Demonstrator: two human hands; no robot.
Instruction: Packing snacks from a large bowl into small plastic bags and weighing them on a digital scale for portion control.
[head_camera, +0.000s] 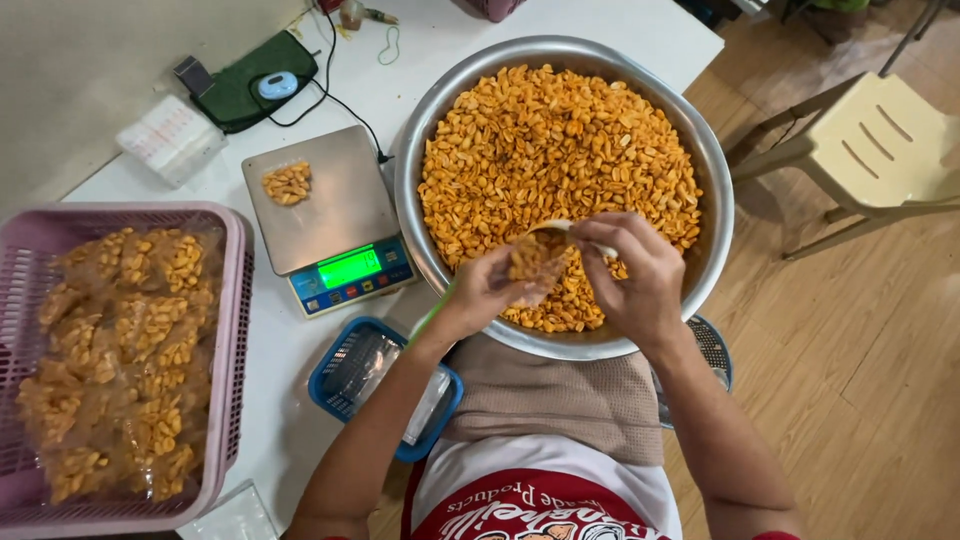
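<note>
1. The left hand holds a small clear bag over the near rim of the big metal bowl, fingers pinched on the bag's mouth to keep it open. The bag is already partly filled with orange nuts.
2. The right hand is closed around the handle of a pale scoop, whose tip sits right at the bag's mouth, at about 10 o'clock from that hand.
3. My read on handling: the bag is thin, soft and slick, with no stiffness of its own, so it sags wherever it is not held. The best hold looks like the upper edge, pinched on the film, with the weight hanging below.
4. The load seems light, but the nuts are loose and hard, so they would roll and spill if the mouth tips.
5. Relative to the left grip, the bag sits at 2 o'clock, touching the fingertips, with its filled belly just above the nuts in the bowl.
6. On the table at 9 o'clock stands a scale carrying a small heap of nuts; a pink basket of filled bags lies further left, and a blue basket sits beside the left forearm.
</note>
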